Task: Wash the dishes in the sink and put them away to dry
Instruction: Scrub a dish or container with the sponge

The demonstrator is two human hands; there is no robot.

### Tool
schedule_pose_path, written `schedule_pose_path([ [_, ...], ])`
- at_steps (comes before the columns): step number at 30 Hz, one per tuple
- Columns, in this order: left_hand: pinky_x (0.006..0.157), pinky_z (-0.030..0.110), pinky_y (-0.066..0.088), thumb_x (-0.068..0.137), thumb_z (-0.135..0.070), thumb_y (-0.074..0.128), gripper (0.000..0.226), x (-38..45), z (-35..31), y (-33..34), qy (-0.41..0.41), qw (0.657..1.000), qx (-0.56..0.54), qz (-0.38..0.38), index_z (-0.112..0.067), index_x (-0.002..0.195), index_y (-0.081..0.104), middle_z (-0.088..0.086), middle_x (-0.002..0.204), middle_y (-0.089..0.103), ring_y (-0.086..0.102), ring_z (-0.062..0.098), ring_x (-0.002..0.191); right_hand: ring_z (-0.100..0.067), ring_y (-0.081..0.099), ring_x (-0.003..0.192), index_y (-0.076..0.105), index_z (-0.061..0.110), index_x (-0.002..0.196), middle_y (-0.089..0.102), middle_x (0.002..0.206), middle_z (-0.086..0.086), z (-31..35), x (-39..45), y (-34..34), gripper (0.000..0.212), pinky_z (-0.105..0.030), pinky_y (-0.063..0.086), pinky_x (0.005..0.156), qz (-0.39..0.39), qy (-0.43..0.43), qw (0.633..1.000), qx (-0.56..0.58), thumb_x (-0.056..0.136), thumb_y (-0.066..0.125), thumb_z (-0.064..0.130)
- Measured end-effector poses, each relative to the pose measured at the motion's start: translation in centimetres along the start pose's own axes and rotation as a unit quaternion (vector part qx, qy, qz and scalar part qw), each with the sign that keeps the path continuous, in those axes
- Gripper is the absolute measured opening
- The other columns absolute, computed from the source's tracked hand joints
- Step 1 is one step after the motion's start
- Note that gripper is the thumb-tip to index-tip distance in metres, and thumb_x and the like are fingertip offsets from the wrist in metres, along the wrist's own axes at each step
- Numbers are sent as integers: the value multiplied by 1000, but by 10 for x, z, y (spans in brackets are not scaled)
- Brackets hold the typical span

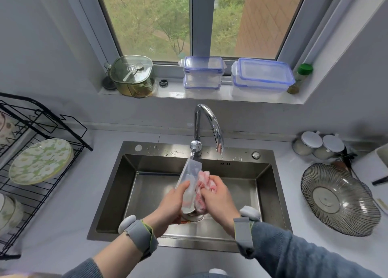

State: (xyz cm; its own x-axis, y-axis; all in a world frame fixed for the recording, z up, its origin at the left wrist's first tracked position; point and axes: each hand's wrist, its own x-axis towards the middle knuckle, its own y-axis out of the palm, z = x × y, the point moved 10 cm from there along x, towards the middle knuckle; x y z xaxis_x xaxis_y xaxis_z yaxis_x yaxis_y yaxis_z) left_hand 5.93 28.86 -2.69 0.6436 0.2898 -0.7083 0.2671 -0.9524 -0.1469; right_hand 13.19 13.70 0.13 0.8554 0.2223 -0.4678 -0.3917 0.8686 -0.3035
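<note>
Over the steel sink [117, 193], my left hand [168, 206] grips a clear rectangular plastic container [190, 179], held on edge and tilted toward the tap. My right hand [218, 200] presses a pink and white cloth [202, 185] against the container's right side. The chrome tap [206, 126] arches above them; I cannot tell whether water runs. Something metal lies at the sink drain under the hands, mostly hidden.
A black wire drying rack [42, 172] on the left counter holds a green floral plate [41, 161] and bowls. A ribbed glass bowl [338, 200] and lidded jars [319, 145] stand on the right. Plastic boxes [262, 76] and a green glass pot [132, 76] line the windowsill.
</note>
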Motion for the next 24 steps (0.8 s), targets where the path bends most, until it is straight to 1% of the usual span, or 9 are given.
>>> schedule_pose_path([
  [4,49,24,38,97,-62,49,47,-24,-5,18,44,995,72,47,-21,119,53,5,64,51,48,12,44,-19,71,80,56,28,108,71,93,1,0,16,-19,16,-44,63,76,-16,44,998,39,98,55,15],
  [6,51,25,40,97,-62,51,49,-30,-9,22,61,993,93,48,-22,125,49,2,69,55,49,10,46,-19,66,62,55,22,112,67,86,-7,-2,18,-20,19,-31,56,49,-9,72,994,87,101,48,7],
  [8,53,25,44,95,-66,52,57,-29,-10,20,63,992,105,36,-25,133,44,1,81,62,56,11,55,-17,62,56,56,16,111,64,87,-11,-8,17,-13,18,-24,47,42,8,104,988,118,102,44,7],
  [11,83,33,55,90,-68,58,68,-23,-14,11,85,989,119,-1,-26,140,38,2,119,67,68,21,98,-25,62,63,60,9,101,61,86,-18,-19,8,8,17,-27,46,54,53,135,979,146,94,45,12],
  [13,98,33,48,92,-59,62,65,-17,-19,1,106,984,136,-36,-21,140,40,3,133,63,63,19,114,-23,64,58,63,9,87,67,75,-14,-22,-1,23,21,-24,46,51,96,139,976,138,97,46,13],
  [16,99,30,44,92,-58,63,79,-8,-19,-10,108,979,166,-49,-14,151,34,6,142,55,56,18,121,-26,63,51,63,-2,80,68,64,-18,-19,-12,33,24,-27,46,52,143,114,980,82,93,46,8],
  [18,106,35,42,88,-62,66,88,-4,-19,-21,114,972,195,-69,-16,153,30,7,144,49,53,22,126,-34,68,68,63,-7,91,71,85,-29,-16,-7,28,24,-35,50,60,124,77,987,61,84,48,10],
  [21,102,37,44,78,-65,70,93,-6,-25,-33,130,946,279,-102,-27,152,29,0,136,44,54,24,123,-26,73,89,64,17,104,74,96,-14,-7,1,10,19,-41,59,80,60,41,996,56,89,53,17],
  [24,97,36,49,70,-66,72,93,-17,-35,-33,180,923,317,-122,-34,148,32,-9,130,45,57,20,117,-18,70,84,58,30,107,72,91,0,3,6,2,15,-33,61,79,44,16,998,41,94,54,23],
])
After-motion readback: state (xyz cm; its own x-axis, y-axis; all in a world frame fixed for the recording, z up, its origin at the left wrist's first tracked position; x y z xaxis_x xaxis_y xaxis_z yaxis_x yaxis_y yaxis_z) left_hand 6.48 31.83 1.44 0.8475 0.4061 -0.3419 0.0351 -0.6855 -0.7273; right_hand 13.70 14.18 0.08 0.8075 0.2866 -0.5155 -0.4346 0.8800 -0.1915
